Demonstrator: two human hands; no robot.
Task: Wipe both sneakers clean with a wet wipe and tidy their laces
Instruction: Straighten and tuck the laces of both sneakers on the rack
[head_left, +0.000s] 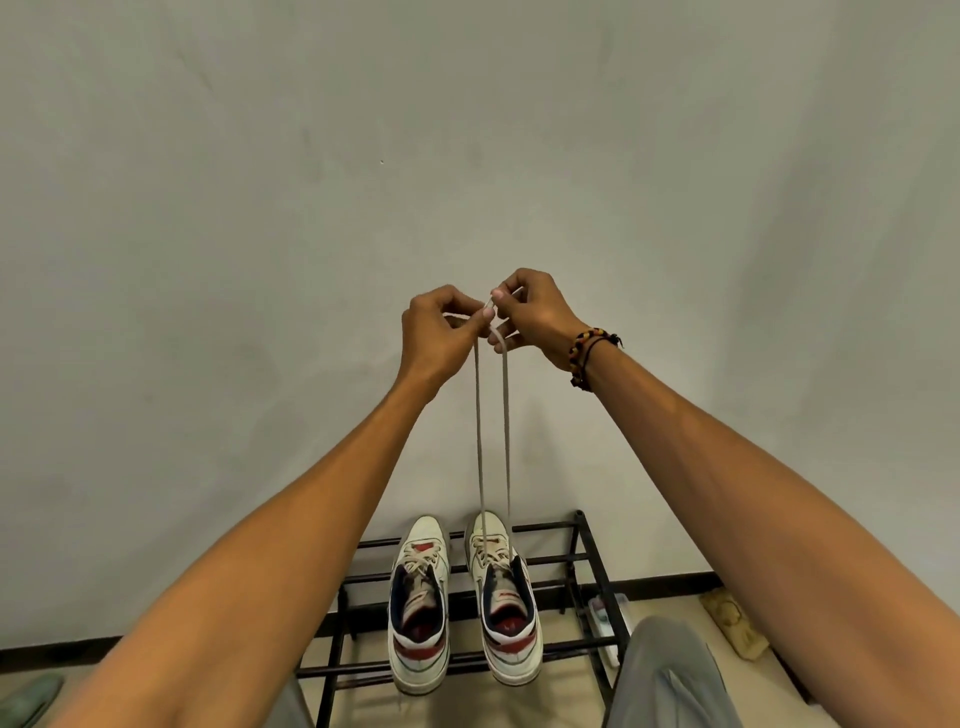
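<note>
White sneakers (460, 597) side-by-side on rack, R laces (491, 426) taut upward

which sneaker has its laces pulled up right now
The right-hand sneaker: its two lace ends run up to both hands; the left sneaker stays tied.

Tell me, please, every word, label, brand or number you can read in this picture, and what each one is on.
No text can be read.
Left sneaker: red mark on the tongue, too blurred to read.
Right sneaker: red mark on the insole, too blurred to read.
Packet by the shoe rack: coloured print, too small to read.
Wall: bears no writing.
</note>
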